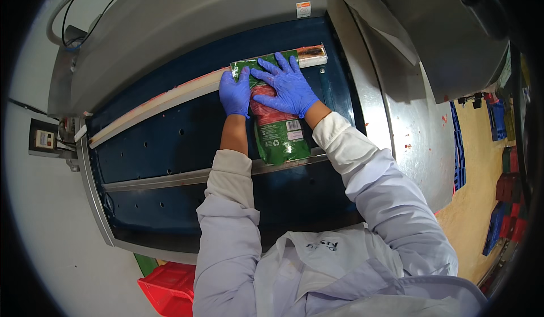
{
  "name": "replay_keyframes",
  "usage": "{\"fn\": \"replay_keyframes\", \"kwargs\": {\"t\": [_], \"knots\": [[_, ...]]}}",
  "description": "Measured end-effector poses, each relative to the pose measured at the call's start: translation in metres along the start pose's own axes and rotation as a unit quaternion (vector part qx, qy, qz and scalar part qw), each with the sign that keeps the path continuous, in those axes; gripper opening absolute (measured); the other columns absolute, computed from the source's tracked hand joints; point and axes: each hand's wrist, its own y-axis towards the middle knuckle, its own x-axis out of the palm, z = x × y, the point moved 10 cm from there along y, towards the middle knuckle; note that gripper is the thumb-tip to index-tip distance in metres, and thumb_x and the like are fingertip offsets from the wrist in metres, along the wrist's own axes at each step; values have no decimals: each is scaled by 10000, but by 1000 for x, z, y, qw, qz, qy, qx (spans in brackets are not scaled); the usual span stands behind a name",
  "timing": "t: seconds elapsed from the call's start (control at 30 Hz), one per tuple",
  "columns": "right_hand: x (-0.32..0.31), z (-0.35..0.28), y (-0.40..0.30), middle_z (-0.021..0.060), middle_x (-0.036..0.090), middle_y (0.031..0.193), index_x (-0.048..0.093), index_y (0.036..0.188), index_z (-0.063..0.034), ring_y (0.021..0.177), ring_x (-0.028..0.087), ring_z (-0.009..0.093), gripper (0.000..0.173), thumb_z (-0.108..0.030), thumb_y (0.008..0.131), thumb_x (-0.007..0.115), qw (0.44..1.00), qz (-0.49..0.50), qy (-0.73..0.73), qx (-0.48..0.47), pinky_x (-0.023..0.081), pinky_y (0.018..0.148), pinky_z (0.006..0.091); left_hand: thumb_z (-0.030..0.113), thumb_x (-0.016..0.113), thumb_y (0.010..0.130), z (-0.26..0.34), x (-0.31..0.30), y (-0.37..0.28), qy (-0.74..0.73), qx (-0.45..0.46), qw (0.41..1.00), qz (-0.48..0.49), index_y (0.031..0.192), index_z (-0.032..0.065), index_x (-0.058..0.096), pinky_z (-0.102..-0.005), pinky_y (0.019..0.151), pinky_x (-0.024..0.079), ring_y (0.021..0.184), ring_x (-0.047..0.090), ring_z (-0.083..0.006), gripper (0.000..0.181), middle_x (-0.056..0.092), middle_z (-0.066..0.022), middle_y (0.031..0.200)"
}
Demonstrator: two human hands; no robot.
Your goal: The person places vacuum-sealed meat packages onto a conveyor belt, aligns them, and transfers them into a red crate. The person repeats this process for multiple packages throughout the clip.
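Observation:
A green printed plastic pouch [282, 140] lies in the dark blue bed of a steel vacuum-sealing machine, its upper end across a long pale sealing bar [170, 97]. Red contents, perhaps meat, show through its middle window. My left hand [235, 93], in a blue glove, holds the pouch's upper left edge, thumb on top and the other fingers partly hidden. Spread flat over the pouch's upper part is my right hand [287, 83], also blue-gloved, with fingers apart. The pouch's lower end reaches a metal rail [161, 181] and bears writing and a barcode.
The machine's raised steel lid [204, 23] stands behind the bed. A steel surface [418, 147] with red specks lies to the right, under a rounded steel housing [450, 40]. A red crate [170, 285] sits below left; several crates [508, 189] stand at far right.

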Motion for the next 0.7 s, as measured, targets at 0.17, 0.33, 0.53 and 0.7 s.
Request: {"fn": "replay_keyframes", "kwargs": {"t": [0.17,0.33,0.53,0.7], "knots": [[-6,14,-7,64,383,1435,570,1251,-287,1356,213,432,661,-693,733,514,999,15,-27,23,82,1086,617,214,645,854,83,9,-34,215,287,931,63,1090,33,552,-397,926,400,1060,542,-294,312,568,-157,1128],[-2,9,-2,50,364,1447,643,1163,-270,1358,186,454,657,-726,702,540,999,-33,-7,-11,55,1076,639,322,491,930,58,36,-39,362,338,861,-113,1264,119,516,-496,1116,154,1339,306,-352,391,437,-118,1392],[-10,14,-7,62,391,1427,568,1256,-207,1344,238,438,778,-743,693,536,1000,-9,-5,14,104,1096,590,389,512,909,53,35,-39,384,333,856,-99,1272,131,521,-505,1111,168,1334,317,-349,446,450,-88,1386],[-47,62,-32,135,427,1389,400,1376,-67,1313,315,412,963,-755,709,505,990,65,-69,106,222,1106,454,464,557,861,59,16,-39,450,296,841,-51,1207,152,582,-534,1087,201,1314,354,-338,466,493,-78,1351]]}}
